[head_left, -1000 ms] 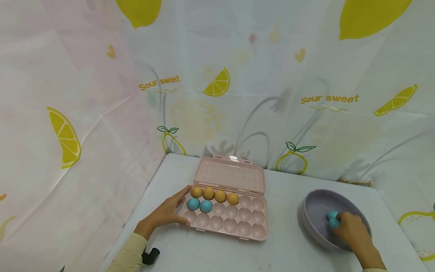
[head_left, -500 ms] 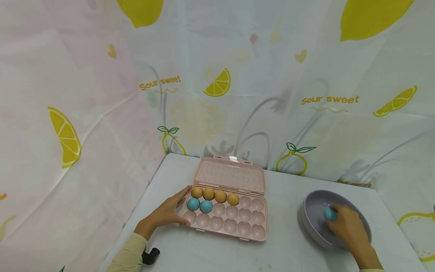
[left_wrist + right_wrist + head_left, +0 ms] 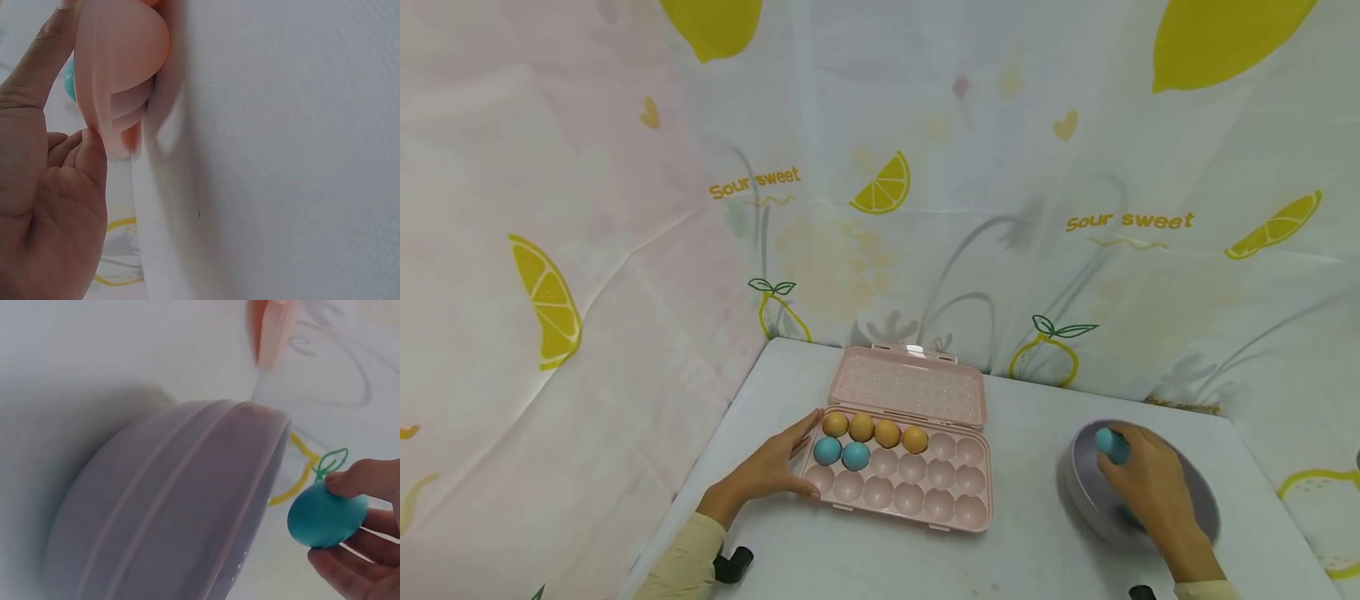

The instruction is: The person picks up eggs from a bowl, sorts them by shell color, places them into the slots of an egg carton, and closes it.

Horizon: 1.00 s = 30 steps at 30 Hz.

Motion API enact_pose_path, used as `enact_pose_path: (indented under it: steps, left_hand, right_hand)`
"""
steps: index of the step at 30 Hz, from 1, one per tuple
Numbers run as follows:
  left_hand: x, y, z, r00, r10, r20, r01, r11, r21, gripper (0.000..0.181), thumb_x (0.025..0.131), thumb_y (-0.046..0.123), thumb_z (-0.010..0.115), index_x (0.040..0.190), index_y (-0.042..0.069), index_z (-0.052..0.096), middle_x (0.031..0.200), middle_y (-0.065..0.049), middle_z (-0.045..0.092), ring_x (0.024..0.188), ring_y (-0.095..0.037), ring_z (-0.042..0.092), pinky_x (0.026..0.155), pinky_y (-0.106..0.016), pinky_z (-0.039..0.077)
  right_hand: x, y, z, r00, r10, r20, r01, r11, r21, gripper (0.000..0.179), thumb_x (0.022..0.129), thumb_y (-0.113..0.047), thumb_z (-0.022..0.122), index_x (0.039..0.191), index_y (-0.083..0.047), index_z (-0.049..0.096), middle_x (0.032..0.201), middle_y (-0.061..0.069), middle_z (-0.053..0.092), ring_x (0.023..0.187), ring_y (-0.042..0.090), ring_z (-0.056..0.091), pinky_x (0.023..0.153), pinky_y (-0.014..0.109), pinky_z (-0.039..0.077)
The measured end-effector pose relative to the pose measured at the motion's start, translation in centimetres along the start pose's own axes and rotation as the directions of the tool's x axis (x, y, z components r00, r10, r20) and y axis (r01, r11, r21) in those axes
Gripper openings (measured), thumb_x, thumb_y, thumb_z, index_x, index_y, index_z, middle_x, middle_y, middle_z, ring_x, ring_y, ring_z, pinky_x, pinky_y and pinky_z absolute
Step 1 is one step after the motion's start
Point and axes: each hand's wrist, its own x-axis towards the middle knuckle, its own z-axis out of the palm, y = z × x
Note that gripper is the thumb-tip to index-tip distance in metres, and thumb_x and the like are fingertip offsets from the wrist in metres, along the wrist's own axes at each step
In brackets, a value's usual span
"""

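Thumb and fingers of the right hand (image 3: pixel 1153 479) pinch a smooth, rounded blue egg (image 3: pixel 326 515), held just above the mouth of a grey-purple bowl (image 3: pixel 1087 500) with raised bands round its outer wall. Left of that grip, the spread left hand (image 3: pixel 760 467) rests against the near end of a pink plastic egg box (image 3: pixel 912 468), thumb and fingers at its two corners. Rows of round hollows fill the box; four orange eggs (image 3: pixel 887 433) sit along the back row, two more blue eggs (image 3: pixel 827 451) in the middle row beside the left hand. Behind both hands, a creased backdrop (image 3: pixel 1015 167) printed with lemons reads "Sour sweet" twice. Fine-textured white cloth (image 3: pixel 1030 492) lies beneath.
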Motion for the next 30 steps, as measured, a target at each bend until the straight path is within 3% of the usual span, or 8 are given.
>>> enact_pose_path:
  steps: [6,14,23,30]
  left_hand:
    - [-0.1,-0.2,-0.1,1.0,0.02,-0.013,-0.02,1.0,0.0,0.128,0.059,0.039,0.092,0.157,0.008,0.015,0.16,-0.009,0.02,0.145,-0.029,0.023,0.11,-0.038,0.033]
    - [0.1,-0.2,0.0,0.999,0.029,0.015,-0.028,0.999,-0.035,0.127,0.061,0.038,0.091,0.156,0.006,0.014,0.161,-0.01,0.018,0.146,-0.027,0.021,0.111,-0.037,0.032]
    - [0.2,-0.4,0.0,1.0,0.019,0.003,-0.019,0.999,-0.034,0.125,0.061,0.036,0.092,0.157,0.01,0.016,0.16,-0.009,0.02,0.145,-0.028,0.022,0.111,-0.04,0.033]
    - [0.2,-0.5,0.0,1.0,0.018,0.012,-0.018,1.0,-0.021,0.128,0.059,0.04,0.092,0.157,0.01,0.016,0.161,-0.006,0.02,0.145,-0.025,0.022,0.111,-0.034,0.033]
  right_hand:
    - [0.9,-2.2,1.0,0.998,-0.016,-0.056,0.019,0.997,0.069,0.038,0.073,0.0,0.078,0.107,0.008,0.064,0.104,0.026,0.063,0.094,0.044,0.061,0.076,0.058,0.051]
    - [2.2,-5.2,3.8,0.967,-0.146,-0.207,0.181,0.97,0.161,0.042,0.065,0.006,0.084,0.103,0.007,0.065,0.101,0.021,0.061,0.085,0.038,0.064,0.066,0.053,0.058]
    - [2.7,-8.5,7.3,0.968,-0.162,-0.189,0.209,0.942,0.262,0.048,0.063,0.007,0.086,0.107,0.006,0.067,0.099,0.018,0.066,0.09,0.032,0.067,0.069,0.039,0.061]
    - [2.2,-10.8,9.1,0.978,-0.156,-0.139,0.195,0.919,0.343,0.045,0.066,0.005,0.086,0.108,0.003,0.07,0.104,0.014,0.064,0.094,0.03,0.066,0.071,0.034,0.061]
